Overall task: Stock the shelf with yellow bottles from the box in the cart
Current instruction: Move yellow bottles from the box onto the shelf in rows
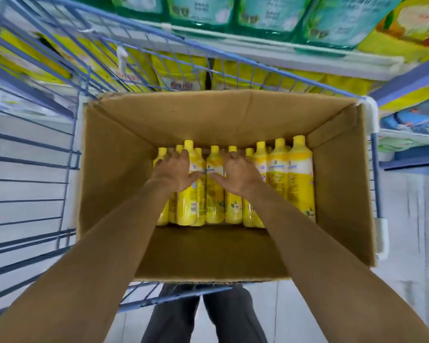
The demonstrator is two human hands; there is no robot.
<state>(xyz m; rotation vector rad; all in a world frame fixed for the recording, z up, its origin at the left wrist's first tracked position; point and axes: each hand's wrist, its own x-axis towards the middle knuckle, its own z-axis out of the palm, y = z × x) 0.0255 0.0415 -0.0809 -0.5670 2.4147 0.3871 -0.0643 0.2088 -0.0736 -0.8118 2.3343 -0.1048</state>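
In the cart, head view: a blue wire cart (35,154), seen from above, carries an open cardboard box (119,169) with its flaps standing up; the box fills most of the basket
Box contents: yellow bottles (300,184) with yellow caps stand upright, packed tight in a block against the far wall, seemingly two rows deep; the box floor (208,248) on the near side is bare cardboard
Left hand: the left hand (175,170) lies palm down on the bottles at the left of the block, fingers spread and bent over their shoulders among the caps, thumb across a label; whether it has closed into a real grasp cannot be told
Right hand: the right hand (240,173) mirrors it just beside, on the bottles near the middle, thumb pointing inward, fingertips hidden behind the necks, so its grip cannot be told either
Shelf: beyond the cart runs a white shelf (258,49), with yellow pouches (181,70) below it and green packs (263,11) above; none of the box's bottles can be seen on it from here
Progress: a judgement only — the bare near half hints that some bottles are already out, yet a good many remain in the box
Still to do: lift bottles clear of the high walls, stand them on the shelf, then repeat until the box is empty
Person: dark trouser legs (208,318) show below the cart's near edge
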